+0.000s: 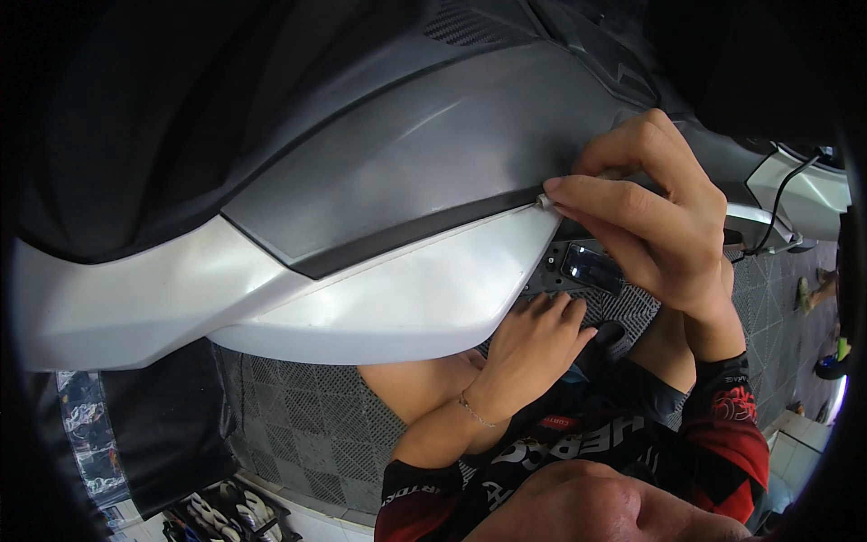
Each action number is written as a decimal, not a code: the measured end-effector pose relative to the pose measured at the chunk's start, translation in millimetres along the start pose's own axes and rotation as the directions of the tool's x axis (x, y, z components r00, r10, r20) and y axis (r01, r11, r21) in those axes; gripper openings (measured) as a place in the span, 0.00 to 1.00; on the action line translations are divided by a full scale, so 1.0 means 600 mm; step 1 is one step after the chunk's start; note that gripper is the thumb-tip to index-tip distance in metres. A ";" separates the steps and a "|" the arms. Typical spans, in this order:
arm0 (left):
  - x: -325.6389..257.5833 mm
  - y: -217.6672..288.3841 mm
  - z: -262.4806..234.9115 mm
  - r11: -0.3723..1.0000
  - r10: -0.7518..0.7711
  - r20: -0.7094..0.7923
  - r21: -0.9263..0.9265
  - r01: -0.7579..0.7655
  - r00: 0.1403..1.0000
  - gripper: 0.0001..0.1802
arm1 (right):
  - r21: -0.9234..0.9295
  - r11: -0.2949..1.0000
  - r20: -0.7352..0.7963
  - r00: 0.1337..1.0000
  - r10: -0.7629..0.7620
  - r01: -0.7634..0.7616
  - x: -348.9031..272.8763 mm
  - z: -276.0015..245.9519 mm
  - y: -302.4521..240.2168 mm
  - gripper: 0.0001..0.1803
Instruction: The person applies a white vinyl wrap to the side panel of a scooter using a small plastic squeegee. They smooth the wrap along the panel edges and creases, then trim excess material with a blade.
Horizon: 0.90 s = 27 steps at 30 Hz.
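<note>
My right hand (pixel 655 212) is closed in a pinch at the rear corner of a scooter's or motorcycle's side bodywork. Between thumb and forefinger shows the pale tip of a small cylindrical piece (pixel 543 200); the fingers cover the rest, so I cannot tell its kind. The tip sits at the end of the seam between the dark grey panel (pixel 433 135) and the glossy white panel (pixel 406 294). Lower down, my left hand (pixel 540 336), a thin bracelet on its wrist, lies palm down with its fingers extended, holding nothing I can see, just beyond the white panel's edge.
A dark, glossy phone-like rectangle (pixel 591 268) lies on a black part past my left hand. Grey grid matting (pixel 302 429) covers the floor. A black cable (pixel 775 208) hangs at the right. Several shoe-like items (pixel 226 517) stand at the lower left. A person's foot (pixel 806 294) shows far right.
</note>
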<state>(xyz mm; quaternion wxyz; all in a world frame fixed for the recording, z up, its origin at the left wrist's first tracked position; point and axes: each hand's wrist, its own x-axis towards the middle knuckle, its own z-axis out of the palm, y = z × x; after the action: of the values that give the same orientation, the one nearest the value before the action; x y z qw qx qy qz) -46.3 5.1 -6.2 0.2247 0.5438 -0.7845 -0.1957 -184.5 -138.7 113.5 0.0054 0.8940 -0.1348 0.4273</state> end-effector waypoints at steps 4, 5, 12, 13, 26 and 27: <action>0.000 -0.002 -0.003 1.000 -0.004 0.010 -0.011 0.005 1.000 0.18 | 0.019 0.999 0.015 0.999 -0.046 0.045 -0.001 -0.003 0.011 0.17; -0.001 -0.003 -0.002 1.000 -0.003 0.005 -0.014 0.003 1.000 0.18 | 0.023 0.998 0.015 0.999 -0.052 0.052 -0.002 -0.003 0.012 0.16; -0.006 -0.008 -0.007 1.000 -0.001 0.003 -0.007 0.001 1.000 0.19 | 0.091 0.995 -0.002 0.999 -0.051 0.051 -0.004 0.009 0.010 0.16; -0.006 -0.008 -0.008 1.000 0.000 0.011 -0.007 0.000 1.000 0.20 | 0.097 0.994 -0.001 0.999 -0.049 0.049 -0.004 0.009 0.010 0.16; -0.007 -0.006 -0.005 1.000 0.019 -0.016 0.009 -0.019 1.000 0.19 | 0.130 0.991 0.007 1.000 -0.022 0.021 0.004 0.003 -0.003 0.17; -0.007 -0.007 -0.002 1.000 0.018 -0.028 0.008 -0.018 0.999 0.19 | 0.120 0.993 0.011 1.000 -0.026 0.024 0.007 0.000 -0.005 0.17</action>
<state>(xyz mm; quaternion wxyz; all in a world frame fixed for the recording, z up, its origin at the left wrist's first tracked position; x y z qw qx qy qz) -41.3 7.6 -8.0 0.2355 0.5403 -0.7869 -0.1828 -181.0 -136.9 117.2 -0.0435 0.8970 -0.0978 0.4289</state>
